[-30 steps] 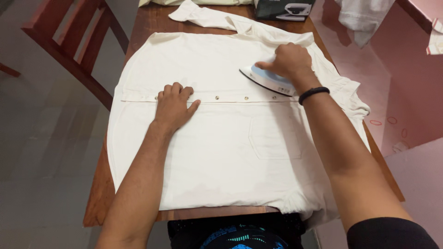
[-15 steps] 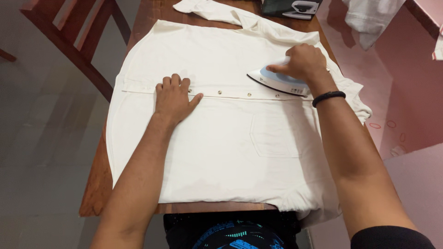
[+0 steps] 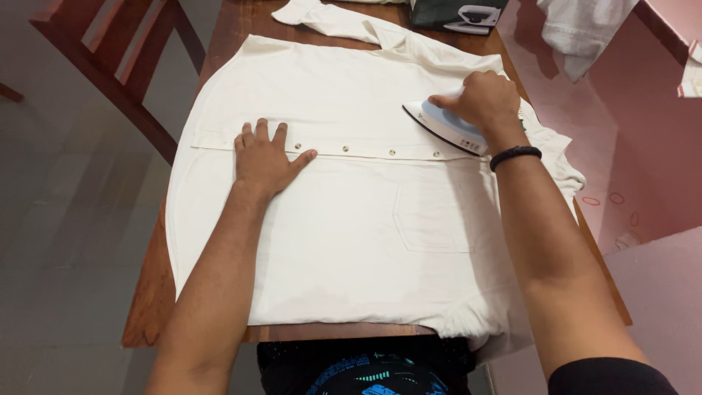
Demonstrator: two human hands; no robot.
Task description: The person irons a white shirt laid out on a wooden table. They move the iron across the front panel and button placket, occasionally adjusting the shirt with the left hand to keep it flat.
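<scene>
A brown wooden bench stands on a grey tiled floor, with a pink wall along the right side and a wooden chair at upper left. The left hand lies flat, fingers spread, pressing on the button strip of a cream shirt. The right hand is closed around the handle of a white and blue iron, which rests on the shirt just above the button strip, at the right end. The iron's long axis runs diagonally, its pointed tip aimed up and left. The shirt lies spread across the bench, collar end at the right, chest pocket facing up. A dark box sits at the far edge.
</scene>
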